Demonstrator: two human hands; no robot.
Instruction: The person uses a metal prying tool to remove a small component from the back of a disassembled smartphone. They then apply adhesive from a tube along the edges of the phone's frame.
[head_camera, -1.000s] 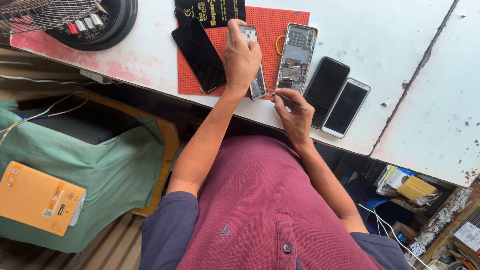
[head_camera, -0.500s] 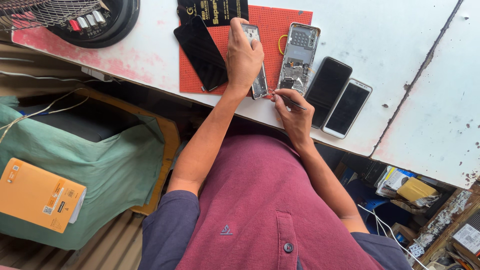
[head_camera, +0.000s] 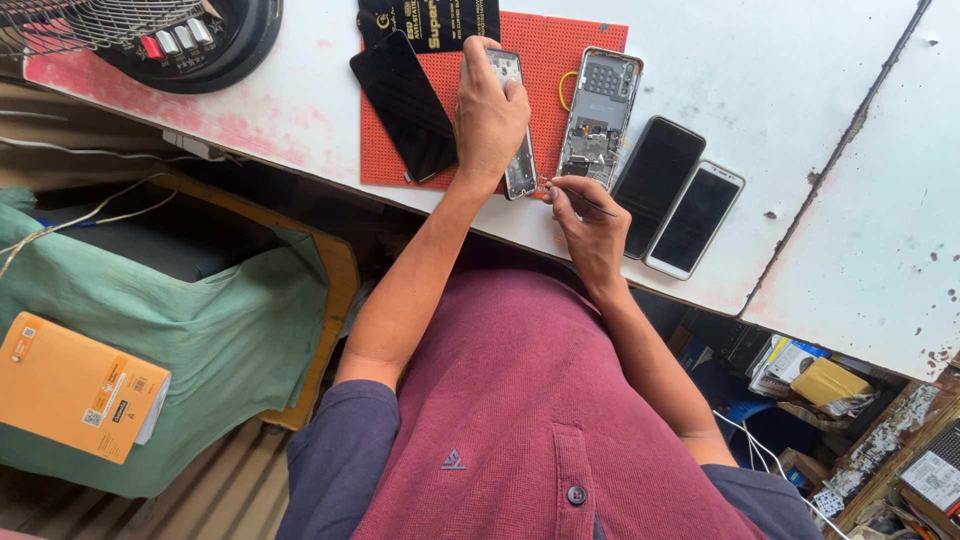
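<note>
My left hand (head_camera: 490, 120) presses down on a silver phone frame (head_camera: 519, 170) that lies on a red work mat (head_camera: 540, 50). My right hand (head_camera: 590, 225) pinches thin tweezers (head_camera: 585, 200) whose tip touches the near end of that frame. An opened phone body (head_camera: 598, 115) with bare circuit parts lies just right of the frame. A black screen panel (head_camera: 405, 105) rests on the mat's left edge.
Two dark-screened phones (head_camera: 655, 180) (head_camera: 695, 220) lie on the white table (head_camera: 800, 120) to the right of the mat. A black fan base (head_camera: 190, 40) stands at the far left. An orange box (head_camera: 75, 400) rests on green cloth below the table.
The view has shifted slightly. My right hand nudged the tweezers closer to the frame's near end; my left hand stays on the frame.
</note>
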